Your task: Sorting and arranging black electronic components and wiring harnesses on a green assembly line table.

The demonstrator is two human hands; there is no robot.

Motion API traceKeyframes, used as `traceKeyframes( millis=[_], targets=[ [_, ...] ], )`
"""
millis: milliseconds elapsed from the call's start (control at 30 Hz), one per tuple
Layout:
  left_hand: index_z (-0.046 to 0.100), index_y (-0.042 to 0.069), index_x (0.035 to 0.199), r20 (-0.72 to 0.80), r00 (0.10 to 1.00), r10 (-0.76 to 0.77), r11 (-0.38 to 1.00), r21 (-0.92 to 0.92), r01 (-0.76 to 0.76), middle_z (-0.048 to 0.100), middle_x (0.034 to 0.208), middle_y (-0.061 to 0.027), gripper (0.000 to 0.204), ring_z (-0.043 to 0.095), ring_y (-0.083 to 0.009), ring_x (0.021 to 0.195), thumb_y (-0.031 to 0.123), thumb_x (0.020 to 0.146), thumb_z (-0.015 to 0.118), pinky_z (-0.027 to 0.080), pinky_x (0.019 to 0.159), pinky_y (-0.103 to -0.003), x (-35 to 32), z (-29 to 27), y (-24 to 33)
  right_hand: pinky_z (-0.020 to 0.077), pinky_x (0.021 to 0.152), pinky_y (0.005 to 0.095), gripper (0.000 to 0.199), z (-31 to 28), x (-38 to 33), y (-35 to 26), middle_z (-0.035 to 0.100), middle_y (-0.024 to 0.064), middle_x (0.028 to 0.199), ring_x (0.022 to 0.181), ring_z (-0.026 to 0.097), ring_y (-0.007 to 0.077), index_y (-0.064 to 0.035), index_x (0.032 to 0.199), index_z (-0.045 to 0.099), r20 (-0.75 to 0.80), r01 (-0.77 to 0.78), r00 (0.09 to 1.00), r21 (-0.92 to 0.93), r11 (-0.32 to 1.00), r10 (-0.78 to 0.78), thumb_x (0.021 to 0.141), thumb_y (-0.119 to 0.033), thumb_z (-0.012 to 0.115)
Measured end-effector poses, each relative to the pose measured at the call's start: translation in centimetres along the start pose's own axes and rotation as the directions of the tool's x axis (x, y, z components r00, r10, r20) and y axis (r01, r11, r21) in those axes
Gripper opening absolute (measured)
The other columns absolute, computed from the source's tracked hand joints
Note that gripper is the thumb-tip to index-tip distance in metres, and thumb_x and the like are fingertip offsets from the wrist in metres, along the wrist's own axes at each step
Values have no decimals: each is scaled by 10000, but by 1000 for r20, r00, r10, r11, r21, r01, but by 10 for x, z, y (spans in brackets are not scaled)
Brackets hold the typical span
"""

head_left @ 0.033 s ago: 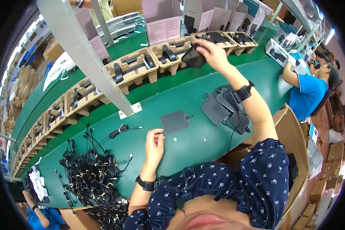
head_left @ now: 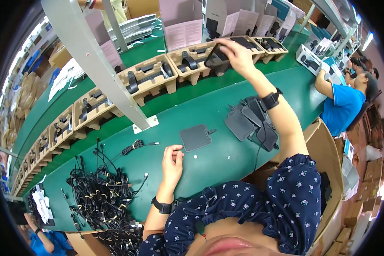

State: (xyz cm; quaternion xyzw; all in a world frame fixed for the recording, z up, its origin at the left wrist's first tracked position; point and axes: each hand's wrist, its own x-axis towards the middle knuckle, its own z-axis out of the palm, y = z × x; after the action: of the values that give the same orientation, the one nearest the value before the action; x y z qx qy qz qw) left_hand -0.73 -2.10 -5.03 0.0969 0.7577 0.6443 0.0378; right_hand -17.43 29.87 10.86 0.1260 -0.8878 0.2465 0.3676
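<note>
My right hand (head_left: 239,55) pinches a dark, glossy flat square pad (head_left: 216,59) by its upper right edge. It holds the pad tilted at the front of a brown moulded tray (head_left: 192,74) with black parts in it. My left hand (head_left: 173,164) rests on the green tabletop, fingers loosely curled and empty. Its fingertips lie close to the lower left corner of a grey square pad (head_left: 195,138) with a short tab. Under my right forearm sits a loose pile of similar grey pads (head_left: 247,121), partly hidden by the arm.
Several brown trays (head_left: 147,77) run in a curved row along the far side. A metal post (head_left: 94,64) stands left of centre. Bundled black cables (head_left: 102,192) heap at the left. Beside me is an open carton (head_left: 324,153); a person in blue (head_left: 343,104) sits far right.
The pad in my right hand has tilted and shifted very slightly to the right; its surface now looks glossier. My left hand stays in place.
</note>
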Motion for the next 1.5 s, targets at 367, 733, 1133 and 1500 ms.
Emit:
traceKeyframes(
  millis=[367,733,1133,1500],
  targets=[
    [546,7,985,-24,999,24,999,47,-23,517,990,-93,173,588,-143,728,-55,831,497,478,629,-256,-6,-2,3,441,783,376,238,70,57,65,582,74,918,910,523,287,-198,1091,605,142,181,980,-319,930,-142,869,-198,520],
    [534,36,977,-94,995,26,995,96,-17,536,913,-94,143,607,-189,680,-2,844,499,484,606,-299,-10,-7,3,384,959,426,307,120,42,117,462,136,1289,1150,456,318,-30,1134,523,508,525,819,-479,703,-265,859,-119,420],
    [530,58,946,-111,983,145,969,217,-118,534,892,-72,102,611,-163,679,34,852,497,480,616,-309,-5,-9,-21,413,629,385,101,137,-41,-110,553,100,749,685,530,256,-49,890,568,-71,252,967,114,961,-245,809,-109,574],
    [581,80,795,-234,966,113,951,308,-37,594,854,-68,195,571,-312,869,-53,702,473,480,702,-390,-6,-19,13,481,673,395,297,214,-94,-232,572,73,857,830,587,288,-97,919,543,751,418,405,355,836,-521,766,-325,655]
  ],
)
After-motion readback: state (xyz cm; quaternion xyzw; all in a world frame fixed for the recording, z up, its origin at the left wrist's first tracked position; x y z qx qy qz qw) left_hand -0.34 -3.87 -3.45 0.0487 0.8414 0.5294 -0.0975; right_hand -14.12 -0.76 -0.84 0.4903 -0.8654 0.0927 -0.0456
